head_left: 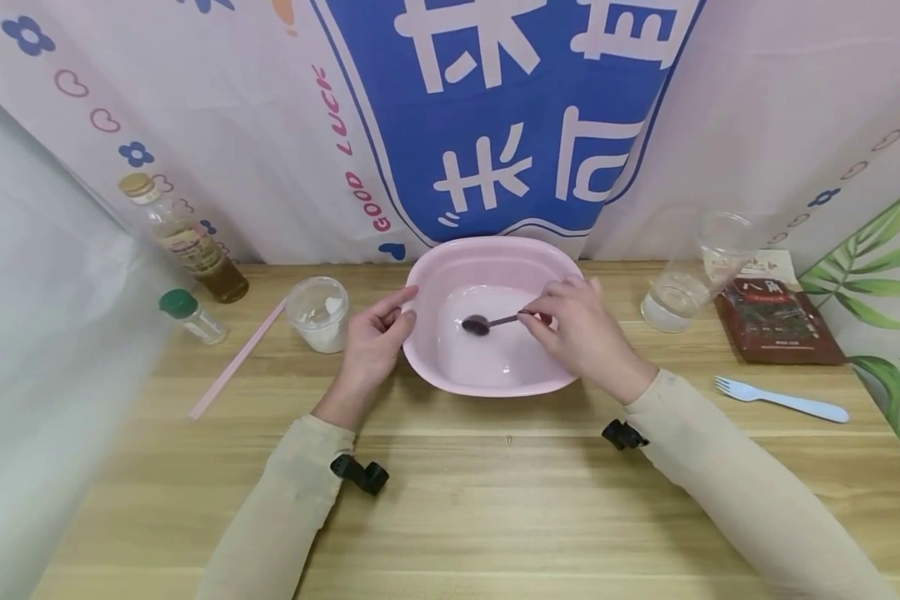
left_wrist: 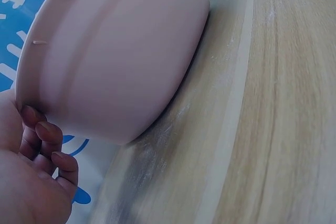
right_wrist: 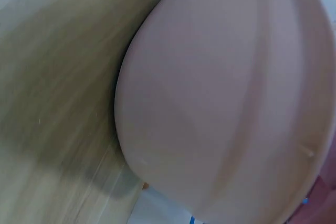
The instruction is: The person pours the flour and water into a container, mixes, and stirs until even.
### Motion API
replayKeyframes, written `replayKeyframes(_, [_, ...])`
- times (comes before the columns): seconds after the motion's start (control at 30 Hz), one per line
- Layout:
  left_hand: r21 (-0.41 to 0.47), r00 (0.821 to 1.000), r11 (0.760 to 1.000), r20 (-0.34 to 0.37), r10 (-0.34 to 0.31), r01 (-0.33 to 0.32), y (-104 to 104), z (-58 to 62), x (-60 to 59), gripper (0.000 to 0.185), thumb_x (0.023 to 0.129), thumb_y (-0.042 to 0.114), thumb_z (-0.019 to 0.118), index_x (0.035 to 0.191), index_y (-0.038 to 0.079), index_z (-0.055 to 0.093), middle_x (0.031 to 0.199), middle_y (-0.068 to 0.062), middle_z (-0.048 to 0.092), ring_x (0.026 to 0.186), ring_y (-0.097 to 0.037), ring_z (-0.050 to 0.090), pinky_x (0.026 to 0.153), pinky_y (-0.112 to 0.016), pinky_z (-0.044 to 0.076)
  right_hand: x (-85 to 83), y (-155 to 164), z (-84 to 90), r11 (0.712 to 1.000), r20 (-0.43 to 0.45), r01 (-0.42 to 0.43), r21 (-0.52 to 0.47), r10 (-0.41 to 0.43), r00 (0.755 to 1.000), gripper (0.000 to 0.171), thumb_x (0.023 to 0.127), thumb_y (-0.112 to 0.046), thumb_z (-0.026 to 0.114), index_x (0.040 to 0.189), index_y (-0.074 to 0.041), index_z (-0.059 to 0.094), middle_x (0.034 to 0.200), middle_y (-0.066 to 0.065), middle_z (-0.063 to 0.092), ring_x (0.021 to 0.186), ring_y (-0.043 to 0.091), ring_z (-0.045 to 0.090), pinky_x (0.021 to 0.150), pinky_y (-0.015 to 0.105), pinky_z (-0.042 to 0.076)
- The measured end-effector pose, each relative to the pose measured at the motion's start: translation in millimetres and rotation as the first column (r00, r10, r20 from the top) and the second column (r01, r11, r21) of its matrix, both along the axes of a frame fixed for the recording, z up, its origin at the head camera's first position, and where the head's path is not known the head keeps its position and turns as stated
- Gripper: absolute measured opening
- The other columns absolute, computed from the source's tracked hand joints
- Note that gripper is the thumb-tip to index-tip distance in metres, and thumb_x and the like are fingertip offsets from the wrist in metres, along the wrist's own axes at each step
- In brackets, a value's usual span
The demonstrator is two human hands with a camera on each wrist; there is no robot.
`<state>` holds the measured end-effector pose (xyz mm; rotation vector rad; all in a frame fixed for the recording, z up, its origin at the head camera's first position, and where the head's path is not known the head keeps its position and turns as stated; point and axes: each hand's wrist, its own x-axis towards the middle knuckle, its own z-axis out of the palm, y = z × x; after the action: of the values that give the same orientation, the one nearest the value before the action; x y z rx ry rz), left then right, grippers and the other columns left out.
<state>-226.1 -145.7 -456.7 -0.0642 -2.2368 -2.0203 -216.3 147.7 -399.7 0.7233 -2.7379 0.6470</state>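
A pink plastic basin (head_left: 487, 390) stands against the back of the table, with shiny liquid over its bottom. My left hand (head_left: 371, 342) grips the basin's left rim, thumb and fingers on either side of it. The left wrist view has the left hand (left_wrist: 37, 177) at the rim, beside the basin's outer wall (left_wrist: 121, 51). Over the basin's right side, my right hand (head_left: 579, 327) pinches the handle of a dark spoon (head_left: 476, 325), whose bowl is down inside the basin. The basin's wall (right_wrist: 210, 87) fills most of the right wrist view and hides the spoon.
Left of the basin are an open tub of white stuff (head_left: 321, 321), pink chopsticks (head_left: 236, 362), a green-capped shaker (head_left: 195, 317) and an oil bottle (head_left: 198, 250). To the right stand a clear cup (head_left: 671, 302), a brown packet (head_left: 780, 321) and a blue fork (head_left: 783, 400).
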Motion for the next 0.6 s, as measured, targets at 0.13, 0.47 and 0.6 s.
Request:
replayKeyframes(0.13, [0.012,1.0,1.0,0.005,-0.01,0.01,2,0.5,-0.2,0.038,0.102,0.003,0.065,0.139,0.0,0.07,0.072,0.005,0.06,0.065,-0.006,0.053,0.055,-0.017,0.046,-4.6,11,-2.1,0.996,-0.048,0.084,0.031,-0.082,0.995,0.014,0.098,-0.018,0.078,0.1,-0.006,0.085,0.082,0.007,0.069,0.091,0.031,0.056,0.087,0.049,0.037])
replayKeyframes(0.47, [0.015,1.0,1.0,0.025,0.01,-0.01,3,-0.2,0.3,0.038,0.101,0.005,0.065,0.139,0.001,0.071,0.07,0.005,0.053,0.062,-0.006,0.048,0.052,-0.015,0.04,-1.3,47,-1.9,0.991,-0.16,0.13,-0.027,-0.132,0.978,0.011,0.094,-0.011,0.08,0.097,-0.001,0.083,0.089,0.015,0.075,0.088,0.036,0.055,0.083,0.051,0.033])
replayKeyframes(0.6, [0.015,0.999,1.0,0.026,0.023,-0.023,4,0.2,0.2,0.038,0.101,0.005,0.066,0.138,0.002,0.072,0.069,0.006,0.052,0.062,-0.006,0.046,0.052,-0.016,0.038,0.0,46,-1.8,0.991,-0.145,0.12,-0.062,-0.128,0.981,0.011,0.095,-0.011,0.078,0.098,-0.001,0.084,0.087,0.015,0.074,0.088,0.035,0.055,0.082,0.051,0.032])
